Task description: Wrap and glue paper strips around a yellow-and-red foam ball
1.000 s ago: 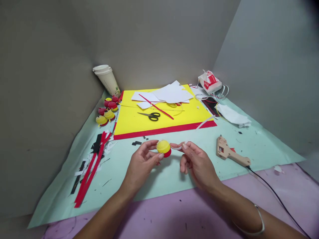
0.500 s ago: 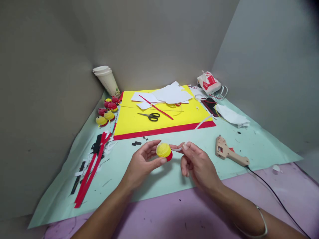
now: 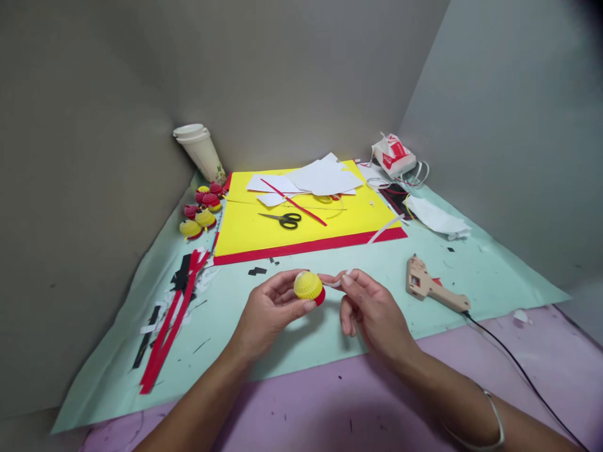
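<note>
My left hand (image 3: 271, 311) pinches yellow-and-red paper ball (image 3: 308, 285), just in front of yellow sheet (image 3: 301, 235). My right hand (image 3: 372, 311) pinches white paper strip (image 3: 333, 283) touching ball. Finished-looking balls (image 3: 200, 212) piled left of yellow sheet. This one looks not done yet.

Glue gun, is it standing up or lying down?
Lying down: the glue gun rests flat on its side on the green sheet, with no hand holding it.

1. Left wall (image 3: 70, 188): plain grey-brown board, matte, angled in toward a corner.
2. Back wall (image 3: 292, 75): same board, meets the left wall at a soft crease.
3. Right wall (image 3: 518, 125): cooler, paler grey.
4. Counter (image 3: 330, 408): lilac top, flecked with dark specks.
5. Sheet (image 3: 494, 276): mint green, spread over the counter up to the walls.
6. Light: even, shadows soft.
</note>
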`<state>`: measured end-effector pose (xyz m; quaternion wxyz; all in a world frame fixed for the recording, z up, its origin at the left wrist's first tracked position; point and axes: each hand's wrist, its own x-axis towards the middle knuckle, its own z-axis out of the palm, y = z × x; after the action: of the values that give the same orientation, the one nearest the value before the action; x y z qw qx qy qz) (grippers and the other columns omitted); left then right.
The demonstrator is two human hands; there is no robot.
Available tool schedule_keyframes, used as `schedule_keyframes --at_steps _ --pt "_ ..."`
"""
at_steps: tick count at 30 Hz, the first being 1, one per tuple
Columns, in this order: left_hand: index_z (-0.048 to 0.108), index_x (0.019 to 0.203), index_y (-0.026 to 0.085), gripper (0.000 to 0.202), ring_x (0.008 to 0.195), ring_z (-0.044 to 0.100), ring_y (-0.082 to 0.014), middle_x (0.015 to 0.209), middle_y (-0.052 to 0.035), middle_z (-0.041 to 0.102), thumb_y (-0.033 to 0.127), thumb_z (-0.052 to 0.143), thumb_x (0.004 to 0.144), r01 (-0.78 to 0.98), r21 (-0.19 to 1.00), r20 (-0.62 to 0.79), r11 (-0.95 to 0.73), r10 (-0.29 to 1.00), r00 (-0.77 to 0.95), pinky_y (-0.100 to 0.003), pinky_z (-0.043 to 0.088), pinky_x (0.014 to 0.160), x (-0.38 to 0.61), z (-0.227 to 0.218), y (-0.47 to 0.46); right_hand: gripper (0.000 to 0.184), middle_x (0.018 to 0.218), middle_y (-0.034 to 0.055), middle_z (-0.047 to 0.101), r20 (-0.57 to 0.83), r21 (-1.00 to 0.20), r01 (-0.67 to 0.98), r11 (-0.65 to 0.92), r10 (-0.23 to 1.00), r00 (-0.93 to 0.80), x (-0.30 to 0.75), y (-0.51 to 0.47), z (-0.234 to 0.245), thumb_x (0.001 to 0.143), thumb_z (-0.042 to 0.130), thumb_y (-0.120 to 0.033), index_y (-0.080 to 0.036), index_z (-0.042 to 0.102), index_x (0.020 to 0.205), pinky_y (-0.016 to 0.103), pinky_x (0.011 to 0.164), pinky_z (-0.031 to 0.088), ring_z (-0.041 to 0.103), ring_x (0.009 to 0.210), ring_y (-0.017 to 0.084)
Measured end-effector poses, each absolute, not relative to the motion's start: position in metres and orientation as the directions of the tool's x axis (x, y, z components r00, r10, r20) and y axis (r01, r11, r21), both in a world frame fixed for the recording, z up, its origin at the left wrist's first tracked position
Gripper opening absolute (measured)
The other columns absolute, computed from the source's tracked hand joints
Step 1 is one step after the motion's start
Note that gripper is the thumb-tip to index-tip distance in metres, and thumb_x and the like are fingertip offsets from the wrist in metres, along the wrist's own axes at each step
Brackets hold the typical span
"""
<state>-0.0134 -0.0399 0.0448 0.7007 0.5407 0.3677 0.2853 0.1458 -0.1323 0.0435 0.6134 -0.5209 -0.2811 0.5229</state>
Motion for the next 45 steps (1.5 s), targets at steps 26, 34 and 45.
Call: schedule_keyframes --at_steps 26,34,45 --pt "0.065 0.104 0.019 0.050 0.100 0.070 -0.0246 0.103 -0.0067 0.075 0.026 0.088 0.061 -0.050 0.966 -0.183 0.254 0.807 0.562 -0.038 0.052 0.094 -0.012 0.042 -0.042 0.027 0.058 -0.0024 0.065 -0.119 -0.989 -0.129 -0.073 0.910 0.398 0.142 -0.138 0.050 0.092 0.058 -0.045 -0.023 0.062 0.077 0.026 0.048 0.038 0.043 0.042 0.010" --pt "0.065 0.104 0.019 0.049 0.099 0.070 -0.0236 0.103 -0.0062 0.075 0.024 0.088 0.061 -0.056 0.965 -0.184 0.258 0.809 0.558 -0.037 0.053 0.093 -0.011 0.037 -0.040 0.027 0.059 -0.0019 0.066 -0.138 -0.988 -0.123 -0.096 0.908 0.396 0.141 -0.137 0.051 0.092 0.058 -0.044 -0.022 0.060 0.076 0.026 0.049 0.038 0.043 0.042 0.009" --pt "0.065 0.101 0.019 0.046 0.096 0.071 -0.0206 0.099 -0.0038 0.075 0.025 0.088 0.062 -0.042 0.974 -0.167 0.224 0.825 0.540 -0.032 0.054 0.090 -0.010 0.030 -0.038 0.026 0.045 -0.0059 0.054 -0.171 -0.983 -0.127 -0.132 0.910 0.377 0.143 -0.134 0.039 0.093 0.056 -0.045 -0.021 0.063 0.085 0.025 0.049 0.037 0.042 0.042 0.010"
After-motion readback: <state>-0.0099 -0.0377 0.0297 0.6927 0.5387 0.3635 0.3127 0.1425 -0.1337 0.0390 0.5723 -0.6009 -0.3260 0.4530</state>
